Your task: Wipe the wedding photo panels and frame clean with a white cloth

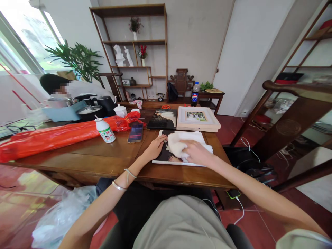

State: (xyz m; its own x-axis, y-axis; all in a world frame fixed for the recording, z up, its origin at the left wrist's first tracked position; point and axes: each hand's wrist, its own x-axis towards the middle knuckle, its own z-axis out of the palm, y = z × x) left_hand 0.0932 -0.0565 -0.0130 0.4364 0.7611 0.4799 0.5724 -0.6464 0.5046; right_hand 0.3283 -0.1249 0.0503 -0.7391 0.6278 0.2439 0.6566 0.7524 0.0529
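Note:
A dark photo panel with a pale edge lies flat on the wooden table in front of me. My right hand grips a bunched white cloth and presses it on the panel. More white fabric spreads under and behind that hand; I cannot tell whether it is the same cloth. My left hand rests at the panel's left side, fingers stretched out beside the cloth. Much of the panel's picture is hidden by the cloth and my hands.
Behind the panel lie a dark album-like panel and a white-framed photo. A phone, a white bottle and a long red plastic-wrapped bundle lie leftward. A cola bottle stands behind; a person leans at far left.

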